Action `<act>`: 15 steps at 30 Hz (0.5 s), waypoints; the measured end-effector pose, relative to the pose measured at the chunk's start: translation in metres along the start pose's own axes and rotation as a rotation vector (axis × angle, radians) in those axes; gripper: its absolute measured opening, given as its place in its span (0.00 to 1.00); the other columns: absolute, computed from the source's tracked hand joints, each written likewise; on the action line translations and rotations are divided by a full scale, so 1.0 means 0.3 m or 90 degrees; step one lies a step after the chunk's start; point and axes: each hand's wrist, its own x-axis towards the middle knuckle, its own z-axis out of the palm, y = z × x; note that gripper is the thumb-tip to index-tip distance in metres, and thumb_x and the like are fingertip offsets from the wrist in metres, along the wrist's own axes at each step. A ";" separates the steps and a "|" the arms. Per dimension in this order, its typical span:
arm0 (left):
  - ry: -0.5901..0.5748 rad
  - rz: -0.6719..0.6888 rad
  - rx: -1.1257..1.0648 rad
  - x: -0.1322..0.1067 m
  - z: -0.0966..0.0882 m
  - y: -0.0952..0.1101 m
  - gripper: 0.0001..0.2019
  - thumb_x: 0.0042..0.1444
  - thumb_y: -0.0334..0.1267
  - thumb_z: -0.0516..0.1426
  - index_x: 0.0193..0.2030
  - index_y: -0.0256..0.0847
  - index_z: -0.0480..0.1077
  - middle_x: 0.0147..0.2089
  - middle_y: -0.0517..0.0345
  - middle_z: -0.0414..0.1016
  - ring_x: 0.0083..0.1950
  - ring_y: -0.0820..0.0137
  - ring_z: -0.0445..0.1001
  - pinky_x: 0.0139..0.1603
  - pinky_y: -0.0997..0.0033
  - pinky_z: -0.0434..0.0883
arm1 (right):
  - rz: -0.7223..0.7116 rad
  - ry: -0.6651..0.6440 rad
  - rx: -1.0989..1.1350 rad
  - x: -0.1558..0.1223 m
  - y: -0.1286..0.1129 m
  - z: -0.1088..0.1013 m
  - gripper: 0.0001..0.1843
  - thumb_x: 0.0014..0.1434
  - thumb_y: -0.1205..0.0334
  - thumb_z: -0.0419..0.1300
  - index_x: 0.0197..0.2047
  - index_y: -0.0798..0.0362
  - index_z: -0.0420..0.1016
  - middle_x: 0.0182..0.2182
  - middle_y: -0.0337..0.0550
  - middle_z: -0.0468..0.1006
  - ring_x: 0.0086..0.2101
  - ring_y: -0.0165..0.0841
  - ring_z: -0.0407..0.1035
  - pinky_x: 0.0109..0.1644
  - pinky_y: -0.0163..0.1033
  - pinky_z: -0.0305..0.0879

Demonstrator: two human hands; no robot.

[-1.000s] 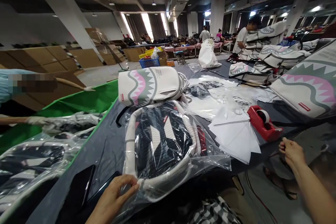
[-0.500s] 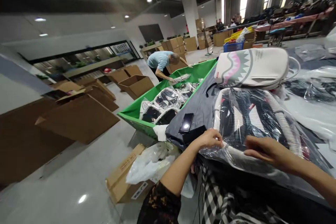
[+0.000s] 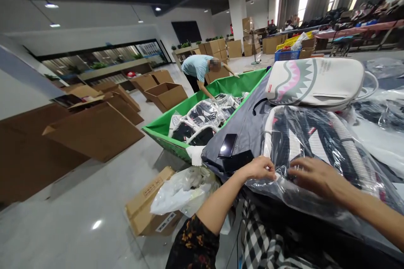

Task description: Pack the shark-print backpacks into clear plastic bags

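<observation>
As the head view shows, the left hand point(image 3: 261, 168) is at the near edge of a clear plastic bag point(image 3: 293, 195), its grip closed, thumb and fingertips pinching the film. The right hand point(image 3: 312, 174) is just beside it, over the bag, fingers loosely bent and blurred; whether its grip has hold of anything, I cannot tell. A dark backpack point(image 3: 304, 136) lies inside the bag on the table point(image 3: 248, 119). Behind it lies a white printed backpack point(image 3: 331, 82); to its left, a phone point(image 3: 227, 145). Beyond, a co-worker point(image 3: 195, 66) leans over a green bin point(image 3: 164, 141).
</observation>
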 end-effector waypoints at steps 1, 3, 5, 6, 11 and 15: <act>0.001 0.001 0.010 0.001 0.001 0.000 0.06 0.51 0.35 0.66 0.26 0.38 0.76 0.28 0.65 0.71 0.38 0.71 0.70 0.41 0.75 0.63 | -0.062 0.026 0.006 -0.030 -0.026 0.022 0.16 0.70 0.57 0.53 0.57 0.43 0.76 0.58 0.52 0.76 0.53 0.43 0.73 0.50 0.46 0.68; -0.001 -0.003 0.034 0.001 0.003 0.004 0.05 0.52 0.35 0.66 0.27 0.39 0.76 0.30 0.64 0.73 0.40 0.70 0.71 0.45 0.74 0.64 | -0.121 0.044 0.014 -0.068 -0.073 0.075 0.21 0.70 0.57 0.54 0.64 0.40 0.71 0.65 0.53 0.69 0.59 0.44 0.69 0.55 0.50 0.67; -0.003 -0.013 0.056 -0.001 0.000 0.015 0.05 0.52 0.35 0.65 0.27 0.39 0.76 0.31 0.64 0.74 0.42 0.68 0.72 0.50 0.71 0.64 | -0.100 0.022 0.041 -0.068 -0.098 0.120 0.22 0.70 0.58 0.54 0.65 0.41 0.71 0.66 0.55 0.68 0.60 0.45 0.69 0.56 0.51 0.67; -0.004 -0.019 0.064 -0.004 -0.004 0.024 0.05 0.53 0.35 0.65 0.27 0.40 0.76 0.32 0.64 0.74 0.43 0.67 0.73 0.53 0.69 0.63 | -0.081 -0.003 0.068 -0.056 -0.101 0.133 0.21 0.70 0.58 0.54 0.65 0.41 0.72 0.66 0.56 0.67 0.60 0.45 0.69 0.56 0.52 0.67; -0.023 -0.019 0.051 -0.034 -0.060 0.063 0.05 0.53 0.40 0.66 0.32 0.41 0.78 0.36 0.62 0.78 0.44 0.65 0.75 0.57 0.66 0.64 | 0.051 -0.014 0.295 -0.031 -0.059 0.063 0.21 0.71 0.47 0.50 0.57 0.40 0.80 0.65 0.52 0.70 0.58 0.47 0.71 0.56 0.54 0.70; 0.232 -0.098 -0.115 -0.029 -0.088 0.024 0.17 0.54 0.48 0.65 0.47 0.42 0.78 0.53 0.55 0.77 0.57 0.61 0.72 0.61 0.67 0.64 | 0.372 0.381 0.322 -0.247 -0.057 -0.042 0.18 0.70 0.46 0.52 0.56 0.38 0.76 0.58 0.45 0.76 0.57 0.44 0.72 0.61 0.54 0.69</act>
